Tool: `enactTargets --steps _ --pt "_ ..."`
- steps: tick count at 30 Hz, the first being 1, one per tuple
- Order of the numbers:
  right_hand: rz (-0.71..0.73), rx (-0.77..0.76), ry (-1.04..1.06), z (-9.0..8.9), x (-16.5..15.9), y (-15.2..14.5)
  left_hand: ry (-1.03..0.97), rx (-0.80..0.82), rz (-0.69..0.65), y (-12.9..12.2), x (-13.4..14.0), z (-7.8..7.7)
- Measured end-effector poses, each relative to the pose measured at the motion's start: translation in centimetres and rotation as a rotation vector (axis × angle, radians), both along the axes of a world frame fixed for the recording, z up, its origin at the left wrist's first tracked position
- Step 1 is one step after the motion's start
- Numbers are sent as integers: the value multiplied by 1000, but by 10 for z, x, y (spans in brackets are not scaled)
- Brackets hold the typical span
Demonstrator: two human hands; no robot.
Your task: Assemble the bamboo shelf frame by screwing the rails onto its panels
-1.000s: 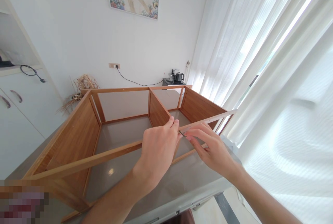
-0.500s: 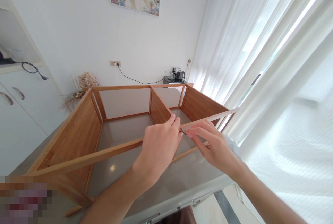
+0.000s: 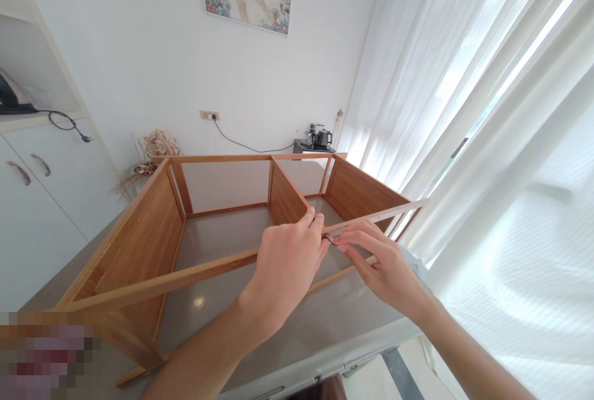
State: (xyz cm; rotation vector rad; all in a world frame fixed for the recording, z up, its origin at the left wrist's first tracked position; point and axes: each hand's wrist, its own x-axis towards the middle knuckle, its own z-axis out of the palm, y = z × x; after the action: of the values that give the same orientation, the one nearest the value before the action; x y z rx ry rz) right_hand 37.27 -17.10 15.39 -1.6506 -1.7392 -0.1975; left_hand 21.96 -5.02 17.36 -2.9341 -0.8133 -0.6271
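A wooden shelf frame (image 3: 208,267) with upright panels lies on the table (image 3: 223,319). My left hand (image 3: 290,257) is wrapped round its near rail, where the middle panel (image 3: 290,192) meets it. Just right of that joint, my right hand (image 3: 371,251) pinches a small, bent metal piece that looks like an Allen key (image 3: 331,240). The key's other end meets the rail beside my left fingertips. What it sits in is too small to make out.
Behind the frame, a black kettle (image 3: 323,137) stands on a small stand, with a cord running to a wall socket (image 3: 210,115). Dried stalks (image 3: 155,146) are at the back left, near a white cabinet (image 3: 41,202). White curtains (image 3: 464,109) hang along the right.
Both hands keep their hold at the same joint. The right fingers and the key have shifted only slightly; the whole view has moved a little.
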Motion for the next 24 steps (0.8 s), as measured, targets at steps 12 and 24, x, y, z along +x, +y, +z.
enactTargets --steps 12,24 --pt "-38 -61 65 4 -3 0 -14 34 -19 1 -1 0" --pt "-133 -166 218 15 -13 -2 -19 51 -23 0 0 -1"
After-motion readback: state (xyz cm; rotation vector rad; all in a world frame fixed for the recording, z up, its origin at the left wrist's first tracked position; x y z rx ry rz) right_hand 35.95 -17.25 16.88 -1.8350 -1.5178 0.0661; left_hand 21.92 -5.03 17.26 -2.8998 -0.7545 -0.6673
